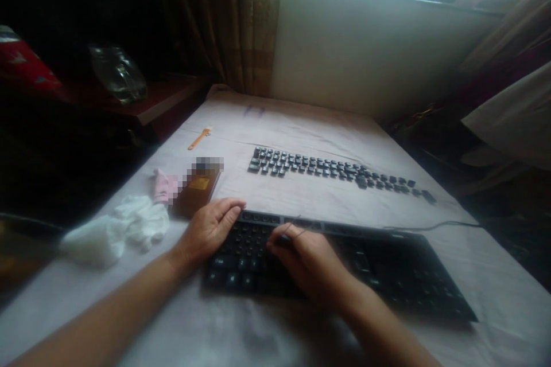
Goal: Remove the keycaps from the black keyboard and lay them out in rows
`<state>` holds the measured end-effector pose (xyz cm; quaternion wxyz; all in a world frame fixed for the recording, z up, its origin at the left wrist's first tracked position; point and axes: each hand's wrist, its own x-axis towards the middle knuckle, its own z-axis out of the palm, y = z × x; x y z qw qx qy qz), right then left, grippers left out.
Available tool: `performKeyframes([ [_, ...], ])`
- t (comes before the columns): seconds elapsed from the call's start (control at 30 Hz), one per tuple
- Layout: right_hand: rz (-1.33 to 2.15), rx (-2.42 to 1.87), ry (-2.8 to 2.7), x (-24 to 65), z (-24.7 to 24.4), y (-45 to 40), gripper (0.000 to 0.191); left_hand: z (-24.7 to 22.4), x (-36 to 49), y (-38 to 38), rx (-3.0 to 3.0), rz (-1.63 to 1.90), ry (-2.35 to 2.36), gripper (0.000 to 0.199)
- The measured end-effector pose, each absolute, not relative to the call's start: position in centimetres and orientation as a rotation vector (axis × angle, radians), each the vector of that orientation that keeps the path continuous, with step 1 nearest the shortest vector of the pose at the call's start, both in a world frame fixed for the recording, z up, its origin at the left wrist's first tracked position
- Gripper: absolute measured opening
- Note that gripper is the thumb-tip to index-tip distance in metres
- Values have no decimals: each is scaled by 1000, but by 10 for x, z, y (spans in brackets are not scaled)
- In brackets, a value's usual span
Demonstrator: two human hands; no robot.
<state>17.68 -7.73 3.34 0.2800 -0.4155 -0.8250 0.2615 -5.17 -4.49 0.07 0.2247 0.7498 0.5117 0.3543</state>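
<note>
A black keyboard [387,264] lies on the cloth-covered surface, with some keycaps on its near left part and bare key positions above them. My left hand [213,223] rests at its upper left corner, fingers together around the edge. Over the left-middle part is my right hand [305,252], its thumb and fingers pinched on a small dark thing with thin wires, too blurred to name. Beyond the keyboard, loose black keycaps [327,167] stand in rows. A brown box or book [196,192] sits just past my left hand.
Crumpled white cloth [142,221] and a pink cloth [165,186] lie at the left. An orange brush-like tool [198,139] is farther back. A cable [447,223] runs off right. A glass jar [118,74] stands on a side table [159,100]; a curtain hangs behind.
</note>
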Motion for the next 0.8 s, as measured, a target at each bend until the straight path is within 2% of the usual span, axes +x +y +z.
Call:
performKeyframes([
  [0.33,559,-942,-2119,176,22,-78,13,-3,-52,-46,2153,914,1334,32],
  [0.47,690,-1041,-1975,175,23,-79,10,-2,-51,-46,2173,889,1327,33],
  [0.63,963,-1158,-1474,175,16,-79,9,-1,-51,-46,2200,887,1322,34],
  [0.73,996,-1173,-1386,175,13,-79,13,0,-52,-46,2242,915,1319,30],
  [0.8,939,-1155,-1416,175,14,-80,8,3,-52,-49,2316,973,1298,26],
])
